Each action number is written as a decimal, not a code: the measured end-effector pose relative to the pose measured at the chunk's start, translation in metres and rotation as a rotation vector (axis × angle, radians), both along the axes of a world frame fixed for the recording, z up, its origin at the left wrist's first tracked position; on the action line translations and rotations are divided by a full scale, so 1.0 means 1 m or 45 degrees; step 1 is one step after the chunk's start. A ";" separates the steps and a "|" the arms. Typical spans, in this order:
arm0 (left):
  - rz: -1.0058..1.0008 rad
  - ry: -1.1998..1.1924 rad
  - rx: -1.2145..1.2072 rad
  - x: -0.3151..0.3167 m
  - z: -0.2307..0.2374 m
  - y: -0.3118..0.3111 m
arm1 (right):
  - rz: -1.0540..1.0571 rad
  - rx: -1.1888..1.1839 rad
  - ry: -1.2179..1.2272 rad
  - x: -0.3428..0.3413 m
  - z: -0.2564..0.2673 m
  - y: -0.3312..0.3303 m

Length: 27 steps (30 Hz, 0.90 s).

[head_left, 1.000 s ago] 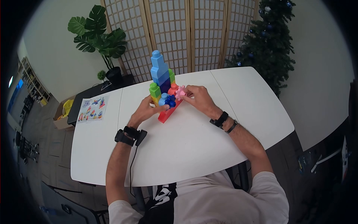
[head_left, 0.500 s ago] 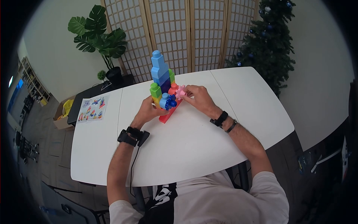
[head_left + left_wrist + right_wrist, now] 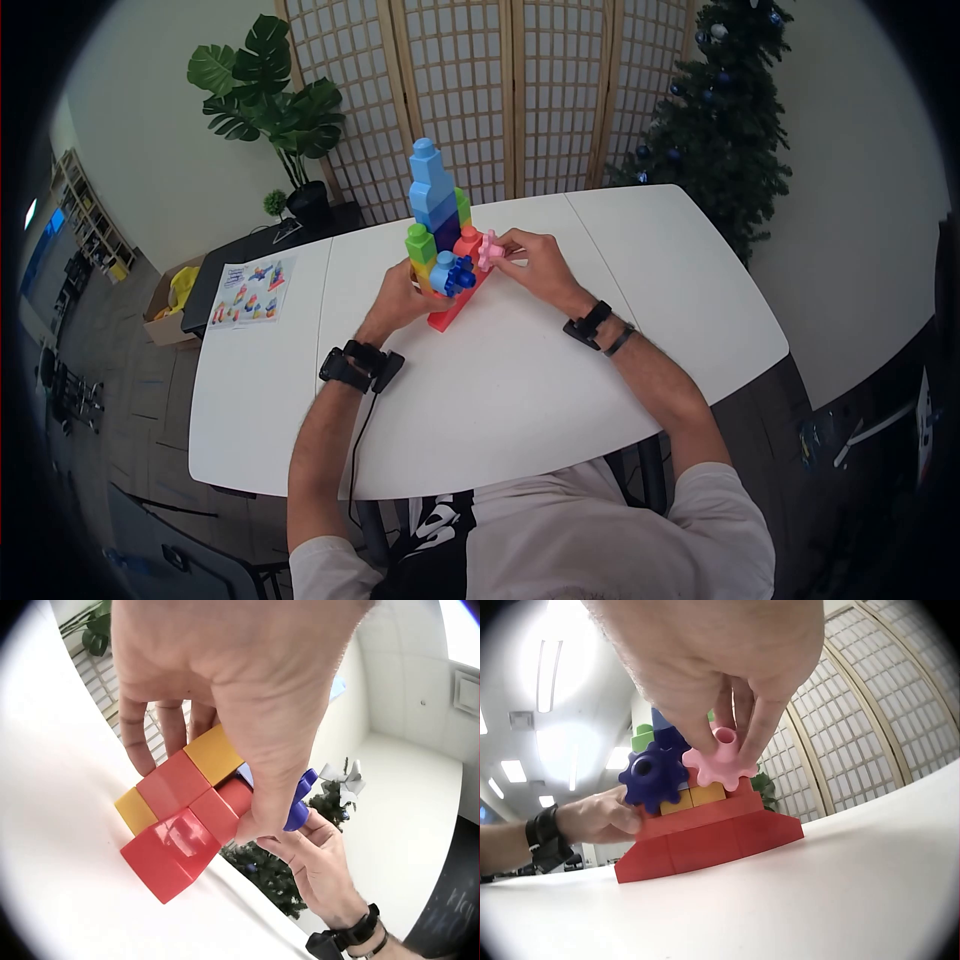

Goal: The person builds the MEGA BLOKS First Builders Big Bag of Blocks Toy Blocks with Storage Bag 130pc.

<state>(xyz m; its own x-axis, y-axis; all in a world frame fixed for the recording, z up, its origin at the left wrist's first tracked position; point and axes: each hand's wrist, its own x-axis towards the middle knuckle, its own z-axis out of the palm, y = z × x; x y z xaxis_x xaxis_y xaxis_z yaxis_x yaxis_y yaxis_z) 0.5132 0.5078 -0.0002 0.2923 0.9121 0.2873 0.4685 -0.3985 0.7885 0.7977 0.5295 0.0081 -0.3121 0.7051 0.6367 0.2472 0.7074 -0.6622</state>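
Observation:
A block structure stands upright on the table, with a light blue tower (image 3: 431,185) on top and a long red base (image 3: 705,846) below. Two gears face the person side by side: a dark blue gear (image 3: 652,777) and a pink gear (image 3: 721,760). The left hand (image 3: 397,300) grips the lower left of the structure, thumb near the red blocks (image 3: 176,847) and fingers round the far side. With thumb and fingers, the right hand (image 3: 541,272) pinches the pink gear. Green blocks (image 3: 420,243) rise on the left side.
A printed sheet (image 3: 250,292) with coloured pictures lies at the left of the white table (image 3: 480,420). Behind are a folding screen (image 3: 460,90), a potted plant (image 3: 290,120) and a decorated tree (image 3: 710,130). A cable hangs from the left wrist.
The left hand has shifted slightly right and down along the structure, its thumb moving off the front of the dark blue gear. The right hand stays at the pink gear, which has turned slightly.

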 end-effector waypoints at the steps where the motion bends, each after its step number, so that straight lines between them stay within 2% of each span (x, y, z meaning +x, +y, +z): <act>1: 0.016 -0.008 -0.009 0.000 0.000 0.000 | 0.002 0.001 0.000 0.001 0.000 -0.001; 3: 0.017 -0.021 0.010 0.001 0.000 -0.001 | -0.068 -0.020 -0.051 0.002 0.000 -0.002; 21: 0.021 0.076 0.015 -0.005 -0.006 0.007 | -0.066 -0.111 -0.081 -0.002 0.007 -0.005; 27: -0.008 0.044 0.031 -0.003 -0.002 0.004 | -0.049 -0.049 -0.123 -0.004 0.005 -0.003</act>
<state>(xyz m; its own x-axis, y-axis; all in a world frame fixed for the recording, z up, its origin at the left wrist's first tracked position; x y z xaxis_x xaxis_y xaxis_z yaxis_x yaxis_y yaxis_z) 0.5102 0.5117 -0.0018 0.3078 0.9031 0.2994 0.4927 -0.4205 0.7619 0.7937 0.5269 0.0127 -0.3429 0.7412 0.5771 0.3377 0.6706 -0.6605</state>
